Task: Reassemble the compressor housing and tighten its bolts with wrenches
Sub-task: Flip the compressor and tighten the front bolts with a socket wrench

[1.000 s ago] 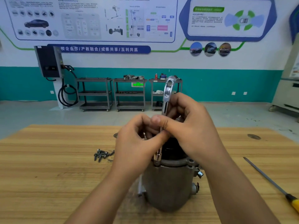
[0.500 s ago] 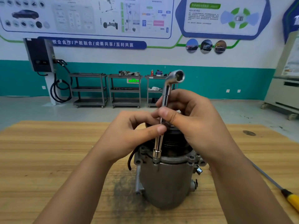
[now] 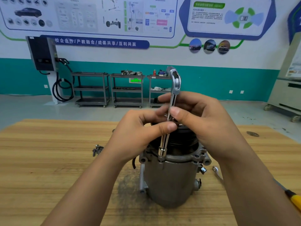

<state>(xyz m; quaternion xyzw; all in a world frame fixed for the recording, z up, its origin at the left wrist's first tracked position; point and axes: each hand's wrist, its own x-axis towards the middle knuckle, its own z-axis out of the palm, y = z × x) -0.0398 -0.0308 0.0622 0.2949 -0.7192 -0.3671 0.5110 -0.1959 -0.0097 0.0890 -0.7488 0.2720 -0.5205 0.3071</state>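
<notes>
The grey metal compressor housing (image 3: 169,180) stands upright on the wooden table (image 3: 48,168), a black ribbed part showing at its top. A chrome L-shaped socket wrench (image 3: 175,84) stands vertical, its lower socket end (image 3: 162,151) seated on a bolt at the housing's front flange. My left hand (image 3: 140,132) pinches the wrench shaft between thumb and fingers. Slightly higher on the same shaft, my right hand (image 3: 203,121) pinches it with thumb and fingers. The bolt under the socket is hidden.
Several loose dark bolts (image 3: 97,150) lie on the table left of the housing. A yellow-handled screwdriver (image 3: 293,199) lies at the right, and a small metal tool tip (image 3: 215,170) shows beside my right forearm. Shelving carts (image 3: 127,88) stand by the far wall.
The wrench's bent top end has turned about its upright shaft between my fingers. Both hands stay on the shaft, and the view has shifted slightly.
</notes>
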